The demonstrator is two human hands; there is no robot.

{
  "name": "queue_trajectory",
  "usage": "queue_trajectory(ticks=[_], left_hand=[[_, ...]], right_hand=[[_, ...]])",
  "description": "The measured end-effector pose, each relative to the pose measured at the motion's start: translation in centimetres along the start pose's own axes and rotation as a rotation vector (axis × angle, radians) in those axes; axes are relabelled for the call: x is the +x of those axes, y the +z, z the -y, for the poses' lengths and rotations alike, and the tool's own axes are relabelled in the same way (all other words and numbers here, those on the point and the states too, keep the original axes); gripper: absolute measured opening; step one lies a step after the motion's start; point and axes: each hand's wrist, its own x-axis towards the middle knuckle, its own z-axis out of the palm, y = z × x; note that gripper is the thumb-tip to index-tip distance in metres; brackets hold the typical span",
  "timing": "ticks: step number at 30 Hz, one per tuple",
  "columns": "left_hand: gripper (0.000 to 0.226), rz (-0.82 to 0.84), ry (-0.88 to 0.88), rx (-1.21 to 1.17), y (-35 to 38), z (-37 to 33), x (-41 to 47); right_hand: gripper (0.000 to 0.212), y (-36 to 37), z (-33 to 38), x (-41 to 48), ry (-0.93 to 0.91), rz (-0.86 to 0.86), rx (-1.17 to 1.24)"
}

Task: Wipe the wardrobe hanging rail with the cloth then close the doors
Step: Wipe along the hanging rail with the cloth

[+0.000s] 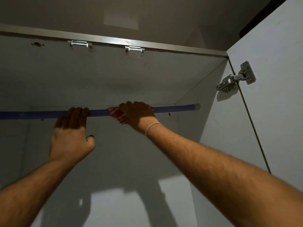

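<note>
The blue hanging rail (98, 112) runs across the upper part of the wardrobe, its right end seated in a socket on the right side wall (188, 122) and its left part running out of view at the left edge. A red-and-white cloth (115, 113) is wrapped over the rail near its middle, bunched under the right hand (137, 114), whose fingers are curled down around cloth and rail together. The left hand (71, 131) sits just beside it on the left, fingers hooked over the top of the rail and thumb free below, gripping nothing else; it appears to steady the rail. Wiping looks under way, with the stretch between the cloth and the right socket probably still to do. The likely trouble from here is a hard sideways push lifting or shifting the rail in its socket, or the cloth slipping from the palm since only part of it shows and the hold on it is hard to judge. Above, two small metal brackets (79, 43) are fixed under the front edge of the top panel (114, 69). The right door (270, 79) stands open on its hinge (236, 77); nothing hangs on the rail to block the sweep, and the left door is out of view
</note>
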Motion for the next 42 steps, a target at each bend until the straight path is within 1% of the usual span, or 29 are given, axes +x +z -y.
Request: queue_trajectory(ticks=[3, 6, 7, 9, 11, 13, 14, 15, 17, 18, 19, 21, 22, 23, 24, 25, 26, 27, 28, 29, 30, 31, 32, 33, 34, 36, 38, 39, 42], left_hand=[[0.102, 0.033, 0.006, 0.023, -0.6, -0.1, 0.1], [0.102, 0.07, -0.002, 0.039, -1.3, -0.5, 0.2], [0.101, 0.086, -0.006, 0.039, -1.6, -0.6, 0.1], [0.1, 0.115, -0.016, 0.035, -2.2, -0.9, 0.1], [0.1, 0.144, -0.03, 0.054, -2.6, -1.1, 0.2], [0.1, 0.187, -0.051, 0.076, -3.2, -1.4, 0.4], [0.101, 0.211, -0.062, 0.083, -3.4, -1.5, 0.5], [0.101, 0.233, -0.071, 0.09, -3.5, -1.5, 0.5], [0.102, 0.286, -0.082, 0.108, -3.8, -1.4, 0.8], [0.102, 0.311, -0.085, 0.117, -4.0, -1.5, 0.8], [0.102, 0.332, -0.088, 0.126, -4.3, -1.6, 0.8], [0.101, 0.314, -0.069, 0.138, -4.7, -1.8, 0.1], [0.099, 0.277, -0.043, 0.14, -4.9, -2.1, -0.6], [0.098, 0.244, -0.009, 0.145, -4.9, -2.4, -1.8], [0.097, 0.23, 0.027, 0.148, -4.7, -2.6, -3.5], [0.098, 0.233, 0.056, 0.133, -4.4, -2.8, -5.5], [0.1, 0.258, 0.073, 0.106, -3.9, -3.1, -7.6], [0.101, 0.309, 0.075, 0.087, -3.2, -3.6, -9.8], [0.101, 0.364, 0.063, 0.075, -2.5, -4.0, -12.3], [0.1, 0.4, 0.045, 0.05, -1.8, -4.6, -14.3], [0.099, 0.435, 0.025, 0.027, -1.3, -5.3, -16.4], [0.097, 0.489, -0.004, 0.011, -1.1, -5.8, -18.7], [0.096, 0.557, -0.03, 0.002, -0.9, -6.2, -21.1], [0.096, 0.634, -0.045, 0.017, -1.1, -6.4, -23.8], [0.095, 0.698, -0.053, 0.029, -1.5, -6.4, -26.5], [0.093, 0.759, -0.071, 0.023, -2.3, -6.7, -31.3], [0.091, 0.82, -0.097, 0.008, -4.2, -6.9, -35.9], [0.09, 0.853, -0.105, -0.001, -5.0, -6.9, -37.8], [0.09, 0.916, -0.154, -0.014, -7.9, -6.7, -43.3]], right_hand=[[0.047, -0.6, -5.9, -2.5, 0.135, 0.052, 0.007], [0.04, -1.7, -12.2, -5.6, 0.311, 0.083, -0.022], [0.039, -2.0, -14.1, -6.5, 0.35, 0.092, -0.047], [0.039, -2.7, -17.0, -8.1, 0.365, 0.106, -0.085], [0.039, -2.7, -17.9, -9.2, 0.321, 0.102, -0.088], [0.048, -2.3, -17.3, -10.4, 0.306, 0.051, -0.11], [0.051, -2.0, -16.6, -11.1, 0.355, 0.007, -0.085], [0.049, -1.6, -15.9, -11.8, 0.426, -0.037, -0.031], [0.032, -1.0, -13.9, -12.7, 0.592, -0.104, 0.105], [0.023, -1.1, -12.7, -13.0, 0.665, -0.161, 0.212], [0.018, -1.2, -11.8, -13.1, 0.734, -0.244, 0.361], [0.023, -1.8, -9.5, -13.3, 0.885, -0.403, 0.786], [0.024, -2.0, -8.4, -13.6, 0.961, -0.443, 1.011], [0.021, -2.1, -7.2, -14.2, 1.052, -0.458, 1.195], [0.019, -1.6, -6.0, -14.9, 1.159, -0.434, 1.363], [0.027, -0.8, -4.7, -15.9, 1.257, -0.392, 1.573], [0.04, 0.1, -3.6, -17.0, 1.321, -0.342, 1.828], [0.057, 1.0, -2.5, -18.3, 1.335, -0.27, 2.092], [0.075, 1.8, -1.0, -20.2, 1.323, -0.191, 2.277], [0.091, 2.3, 0.1, -22.0, 1.315, -0.129, 2.376], [0.1, 2.8, 1.2, -23.9, 1.328, -0.075, 2.417], [0.099, 3.0, 2.8, -25.8, 1.349, -0.028, 2.446], [0.088, 3.2, 4.7, -27.7, 1.372, 0.002, 2.456], [0.074, 3.4, 6.8, -29.7, 1.428, 0.047, 2.445], [0.064, 3.4, 9.1, -31.6, 1.498, 0.098, 2.427], [0.058, 2.9, 13.1, -34.9, 1.635, 0.152, 2.392], [0.05, 1.7, 16.7, -37.8, 1.752, 0.221, 2.297], [0.047, 1.1, 18.1, -38.8, 1.813, 0.222, 2.253], [0.054, -0.8, 21.6, -42.9, 1.96, 0.2, 2.172]])
